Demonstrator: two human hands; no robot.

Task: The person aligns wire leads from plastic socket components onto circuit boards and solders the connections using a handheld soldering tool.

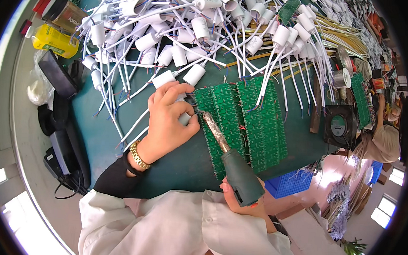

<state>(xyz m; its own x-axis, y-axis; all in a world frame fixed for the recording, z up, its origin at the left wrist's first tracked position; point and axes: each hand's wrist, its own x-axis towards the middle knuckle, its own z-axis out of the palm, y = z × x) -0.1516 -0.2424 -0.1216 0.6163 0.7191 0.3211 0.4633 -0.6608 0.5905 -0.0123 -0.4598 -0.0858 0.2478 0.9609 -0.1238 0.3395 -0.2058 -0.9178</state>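
Note:
My left hand [168, 121] is closed around a white cylindrical lamp holder [184, 119], partly hidden by the fingers. Its thin wires reach the upper left edge of the green circuit boards [263, 130]. In my right hand [237, 204] is a soldering iron [240, 177] with a dark green handle. The iron's tip touches or nearly touches that board edge, right beside my left fingertips; a wisp of smoke seems to rise there. The boards lie side by side in strips on the green tabletop [165, 171].
A heap of white lamp holders [201, 29] with cables covers the far side. At the right are a solder spool [341, 79] and a black fan [340, 126]. A yellow bottle [55, 41] and black case [58, 74] stand left. A blue crate [289, 183] is below the table's edge; another person [381, 140] sits far right.

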